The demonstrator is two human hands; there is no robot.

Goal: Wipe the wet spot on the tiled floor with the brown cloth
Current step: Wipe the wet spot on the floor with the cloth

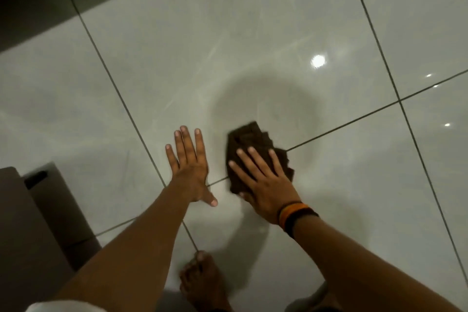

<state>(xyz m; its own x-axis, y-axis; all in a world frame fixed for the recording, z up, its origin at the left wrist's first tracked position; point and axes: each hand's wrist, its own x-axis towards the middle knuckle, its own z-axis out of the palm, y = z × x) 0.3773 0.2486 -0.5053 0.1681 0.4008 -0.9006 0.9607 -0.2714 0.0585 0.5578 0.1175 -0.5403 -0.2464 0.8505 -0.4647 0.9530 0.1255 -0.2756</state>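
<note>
Right hand (263, 180), fingers spread flat, is being pressed on the brown cloth (253, 144) over a grout line. Left hand (190, 162) is being braced open on the floor (152, 58) beside it. Faint streaks are showing beyond; wiping is judged underway, not finished.

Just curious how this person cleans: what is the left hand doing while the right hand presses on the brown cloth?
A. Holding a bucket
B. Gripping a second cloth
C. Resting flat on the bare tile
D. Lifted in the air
C: the left hand lies palm-down, fingers spread, on the floor tile beside the brown cloth, which the right hand presses down.
</note>
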